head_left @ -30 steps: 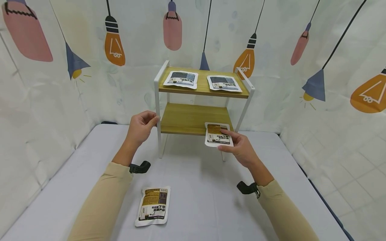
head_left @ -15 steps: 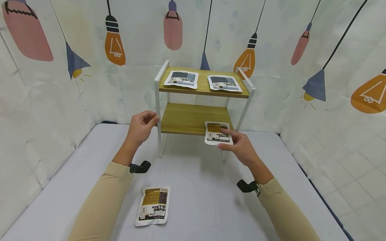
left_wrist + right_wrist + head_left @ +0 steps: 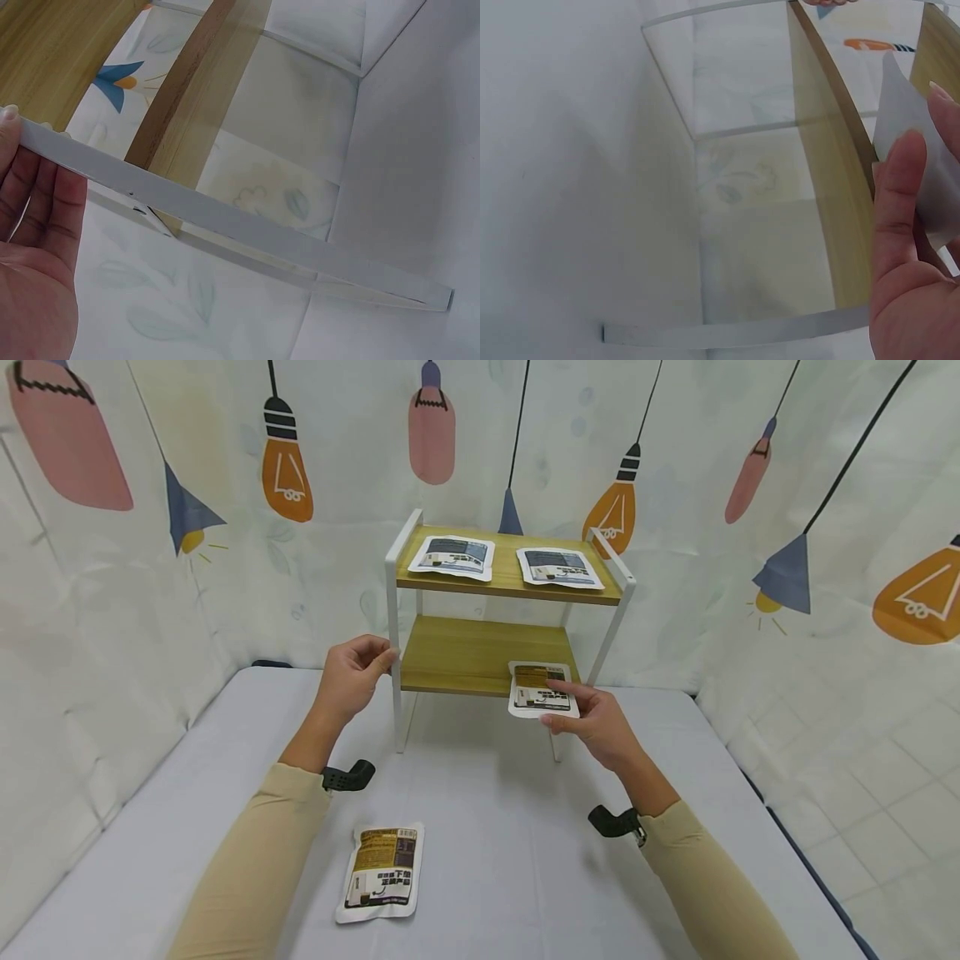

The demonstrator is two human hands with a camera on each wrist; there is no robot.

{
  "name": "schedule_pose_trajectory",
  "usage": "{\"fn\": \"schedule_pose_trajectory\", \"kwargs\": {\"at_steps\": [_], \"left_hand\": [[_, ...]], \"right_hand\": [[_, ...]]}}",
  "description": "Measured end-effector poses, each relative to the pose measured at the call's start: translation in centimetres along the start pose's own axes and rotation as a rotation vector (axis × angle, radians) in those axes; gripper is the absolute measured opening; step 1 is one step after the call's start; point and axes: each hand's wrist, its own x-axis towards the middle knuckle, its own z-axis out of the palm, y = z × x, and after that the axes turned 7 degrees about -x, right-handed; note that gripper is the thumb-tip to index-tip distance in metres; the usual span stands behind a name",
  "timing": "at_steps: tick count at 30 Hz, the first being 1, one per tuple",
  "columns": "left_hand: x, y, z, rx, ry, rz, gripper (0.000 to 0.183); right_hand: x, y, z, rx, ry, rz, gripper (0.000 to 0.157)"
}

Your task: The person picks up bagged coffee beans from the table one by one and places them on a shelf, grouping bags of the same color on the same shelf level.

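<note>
My left hand (image 3: 352,675) grips the left front post of a small two-tier shelf (image 3: 480,647) with wooden boards and a white frame. In the left wrist view, its fingers curl round the white post (image 3: 225,206). My right hand (image 3: 596,727) pinches a white-edged pouch (image 3: 536,700) with a brown and white label, thumb below and fingers on top. That pouch overlaps the right front edge of the lower board, jutting out toward me. In the right wrist view, the pouch's pale side (image 3: 915,142) shows between thumb and fingers, close by the board edge.
On the upper board lie two pouches with blue-grey labels, a left pouch (image 3: 452,558) and a right pouch (image 3: 559,568). Another brown-labelled pouch (image 3: 381,872) lies on the white tabletop (image 3: 495,877) near the left forearm. A printed cloth wall (image 3: 345,568) stands behind the shelf.
The near edge of the pouch in my right hand has risen slightly, so it lies a little flatter at the lower board. My left hand has stayed on the post.
</note>
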Motion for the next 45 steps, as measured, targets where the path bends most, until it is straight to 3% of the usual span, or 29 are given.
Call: {"fn": "schedule_pose_trajectory", "kwargs": {"at_steps": [10,30,45], "left_hand": [[0.2,-0.1,0.1,0.031,-0.014,-0.029,0.025],[-0.1,0.0,0.0,-0.001,-0.005,-0.002,0.027],[0.0,-0.4,0.0,0.015,0.011,-0.018,0.029]], "right_hand": [[0.0,0.1,-0.1,0.047,0.005,-0.018,0.062],[0.2,0.4,0.1,0.071,0.091,-0.066,0.051],[0.3,0.0,1.0,0.126,0.215,0.0,0.05]]}}
